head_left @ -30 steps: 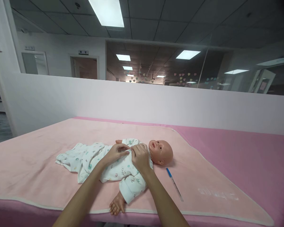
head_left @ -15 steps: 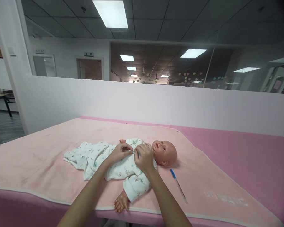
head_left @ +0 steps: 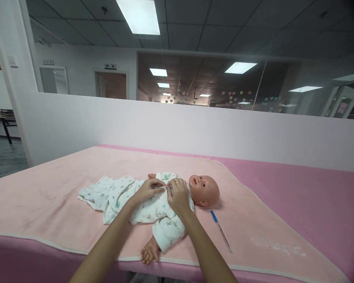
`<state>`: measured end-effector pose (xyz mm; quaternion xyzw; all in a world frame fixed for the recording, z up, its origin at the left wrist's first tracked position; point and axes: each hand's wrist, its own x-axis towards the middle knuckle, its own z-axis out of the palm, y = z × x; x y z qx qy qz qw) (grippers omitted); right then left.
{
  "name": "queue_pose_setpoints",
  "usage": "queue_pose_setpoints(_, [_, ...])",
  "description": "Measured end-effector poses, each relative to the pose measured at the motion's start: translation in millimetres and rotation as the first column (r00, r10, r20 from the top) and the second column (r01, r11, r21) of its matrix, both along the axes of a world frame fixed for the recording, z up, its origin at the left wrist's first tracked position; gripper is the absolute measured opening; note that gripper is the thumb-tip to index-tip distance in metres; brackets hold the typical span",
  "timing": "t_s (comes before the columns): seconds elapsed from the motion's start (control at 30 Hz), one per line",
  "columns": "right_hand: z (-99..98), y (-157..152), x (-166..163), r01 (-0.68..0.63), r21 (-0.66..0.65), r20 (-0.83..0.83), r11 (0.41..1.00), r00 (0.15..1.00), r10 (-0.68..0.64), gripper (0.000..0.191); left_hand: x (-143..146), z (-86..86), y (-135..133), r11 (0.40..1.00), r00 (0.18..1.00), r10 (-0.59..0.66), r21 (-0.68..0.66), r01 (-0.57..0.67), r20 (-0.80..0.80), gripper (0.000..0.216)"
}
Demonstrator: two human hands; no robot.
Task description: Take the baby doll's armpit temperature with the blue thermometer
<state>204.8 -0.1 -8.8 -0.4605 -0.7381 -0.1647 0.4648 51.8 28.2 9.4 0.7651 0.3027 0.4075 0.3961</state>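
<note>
A baby doll [head_left: 205, 190] lies on its back, head to the right. It wears a white baby outfit [head_left: 144, 214] with small green and brown prints; one doll hand [head_left: 150, 250] sticks out of the near sleeve. Over the chest, my left hand [head_left: 149, 190] and my right hand [head_left: 178, 196] meet with thumbs and fingertips pinched. Between the fingertips shows a thin white strip, apparently a tie of the outfit. Its ends are hidden by my fingers. My right hand is close to the doll's neck.
A pen with a blue cap [head_left: 214, 216] lies right of the doll, near my right forearm. The pink blanket [head_left: 61, 196] covers the padded table, whose front edge is close to me. A white low wall [head_left: 194, 129] with glass above stands behind.
My fingertips have shifted slightly at the chest, and the white strip between them now looks longer and straighter. The doll and pen stay in place; the view has moved a little.
</note>
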Motion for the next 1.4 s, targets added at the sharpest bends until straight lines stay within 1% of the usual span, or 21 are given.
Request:
queue_pose_setpoints(0.33, [0.9, -1.2, -0.5, -0.039, -0.01, -0.013, 0.999, 0.999, 0.038, 0.011, -0.7, 4.9, -4.1, 0.999, 0.998, -0.047, 0.002, 0.047, -0.03, 0.023])
queue_pose_setpoints(0.47, [1.4, -1.6, -0.5, -0.051, -0.002, -0.01, 0.999, 0.999, 0.051, 0.011, 0.2, 4.6, -4.3, 0.999, 0.998, -0.036, 0.031, 0.038, -0.053, 0.023])
queue_pose_setpoints(0.63, [1.1, -1.9, -0.3, -0.041, 0.002, -0.03, 0.999, 0.999, 0.041, 0.008, 1.5, 3.6, -4.1, 0.999, 0.998, -0.004, 0.032, 0.006, -0.057, 0.024])
queue_pose_setpoints(0.77, [1.4, -0.3, -0.7, -0.025, -0.01, -0.016, 1.0, 1.0, 0.025, 0.014, 1.9, 3.4, -2.5, 0.998, 0.998, 0.023, 0.055, -0.02, -0.055, 0.026])
queue_pose_setpoints(0.87, [1.2, 1.1, -1.1, -0.017, 0.0, -0.011, 1.0, 1.0, 0.017, 0.013, 1.4, 3.6, -1.8, 0.997, 0.998, 0.032, 0.07, -0.028, -0.061, 0.028])
queue_pose_setpoints(1.1, [-0.6, 2.2, -0.4, -0.031, -0.017, -0.053, 0.999, 0.998, 0.03, 0.009, 1.0, 2.8, -3.0, 0.999, 0.997, 0.028, 0.049, -0.024, -0.072, 0.027])
queue_pose_setpoints(1.3, [-2.1, 3.7, -0.3, 0.007, 0.009, -0.05, 1.0, 0.999, -0.006, 0.007, 1.2, 1.6, -3.2, 0.997, 0.997, 0.044, 0.059, -0.04, -0.069, 0.029])
queue_pose_setpoints(1.4, [-2.1, 3.6, -0.3, 0.004, 0.013, -0.052, 1.0, 0.999, -0.003, 0.007, 1.9, 2.5, -3.9, 0.997, 0.997, 0.051, 0.059, -0.047, -0.064, 0.031])
